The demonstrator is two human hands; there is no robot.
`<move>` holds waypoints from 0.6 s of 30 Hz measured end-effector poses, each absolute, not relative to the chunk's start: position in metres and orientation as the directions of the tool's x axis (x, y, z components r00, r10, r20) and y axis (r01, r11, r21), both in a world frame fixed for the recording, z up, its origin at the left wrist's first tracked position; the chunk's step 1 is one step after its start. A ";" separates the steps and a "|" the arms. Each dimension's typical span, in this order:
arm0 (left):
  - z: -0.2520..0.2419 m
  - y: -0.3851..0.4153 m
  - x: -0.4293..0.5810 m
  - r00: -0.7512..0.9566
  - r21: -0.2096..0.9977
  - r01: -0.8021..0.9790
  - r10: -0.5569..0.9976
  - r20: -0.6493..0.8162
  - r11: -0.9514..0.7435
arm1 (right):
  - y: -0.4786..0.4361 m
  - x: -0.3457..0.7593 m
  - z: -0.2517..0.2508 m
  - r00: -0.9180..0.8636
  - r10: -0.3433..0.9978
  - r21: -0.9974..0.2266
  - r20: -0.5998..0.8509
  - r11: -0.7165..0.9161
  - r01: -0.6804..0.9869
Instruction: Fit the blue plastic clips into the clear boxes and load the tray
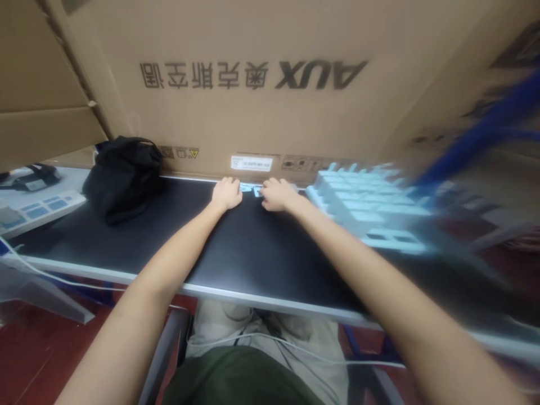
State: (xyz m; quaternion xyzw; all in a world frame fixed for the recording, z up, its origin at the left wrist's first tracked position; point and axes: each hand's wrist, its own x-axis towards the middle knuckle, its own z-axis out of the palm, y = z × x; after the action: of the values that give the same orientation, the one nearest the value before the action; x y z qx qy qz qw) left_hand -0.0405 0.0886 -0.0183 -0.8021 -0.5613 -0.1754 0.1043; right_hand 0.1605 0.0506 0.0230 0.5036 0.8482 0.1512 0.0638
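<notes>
Both my arms reach across a black table top to its far edge. My left hand and my right hand have their fingers curled, one on each side of a small light-blue piece that lies between them against the cardboard box. Both hands touch or grip this piece; most of it is hidden by my fingers. Just right of my right hand lies a blurred light-blue tray with raised pegs and cells.
A large brown cardboard box printed "AUX" stands behind the table. A black bag sits at the back left. A white device lies far left. Blue bars blur at right. My lap shows below the table edge.
</notes>
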 end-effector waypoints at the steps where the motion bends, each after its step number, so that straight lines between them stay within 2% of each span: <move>1: -0.018 0.088 -0.041 0.307 0.031 0.937 0.865 0.397 -0.347 | 0.050 0.156 0.020 -0.478 0.877 0.324 0.050 0.439 0.838; 7: -0.019 0.088 -0.041 0.289 0.067 0.937 0.869 0.401 -0.342 | 0.046 0.149 0.016 -0.467 0.876 0.330 0.118 0.409 0.850; 14: -0.021 0.090 -0.042 0.278 0.097 0.934 0.872 0.403 -0.343 | 0.051 0.159 0.016 -0.471 0.874 0.292 0.119 0.423 0.858; 18: -0.021 0.090 -0.042 0.282 0.092 0.936 0.878 0.386 -0.340 | 0.055 0.160 0.017 -0.462 0.870 0.261 0.169 0.413 0.873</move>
State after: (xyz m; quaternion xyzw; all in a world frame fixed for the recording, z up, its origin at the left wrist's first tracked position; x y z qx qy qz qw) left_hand -0.0421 0.0904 -0.0207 -0.7969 -0.5692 -0.1876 0.0765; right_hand 0.1600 0.0546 0.0170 0.5184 0.8405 0.1576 -0.0035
